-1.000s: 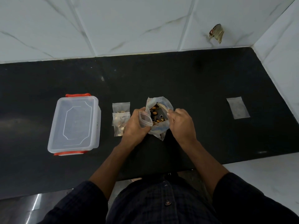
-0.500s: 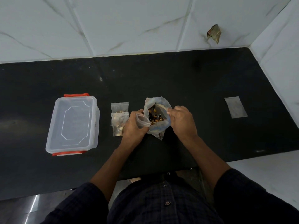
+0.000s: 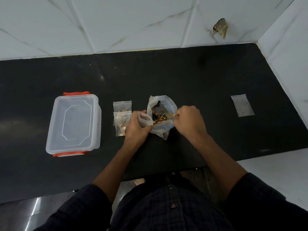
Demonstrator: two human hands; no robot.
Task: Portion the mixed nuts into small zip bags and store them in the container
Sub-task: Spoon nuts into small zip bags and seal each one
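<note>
A large clear bag of mixed nuts stands open at the middle of the black counter. My left hand holds a small zip bag with its mouth open beside the nuts. My right hand is closed at the big bag's right rim, its fingertips hidden. Two filled small zip bags lie overlapping just left of my left hand. A clear plastic container with its lid on and orange latches sits at the left.
One flat empty zip bag lies far right on the counter. White tiled walls close off the back and the right side. The counter's front edge runs just before my body.
My right hand has shifted slightly right, to the big bag's right rim. My left hand keeps the small bag open beside the nuts.
</note>
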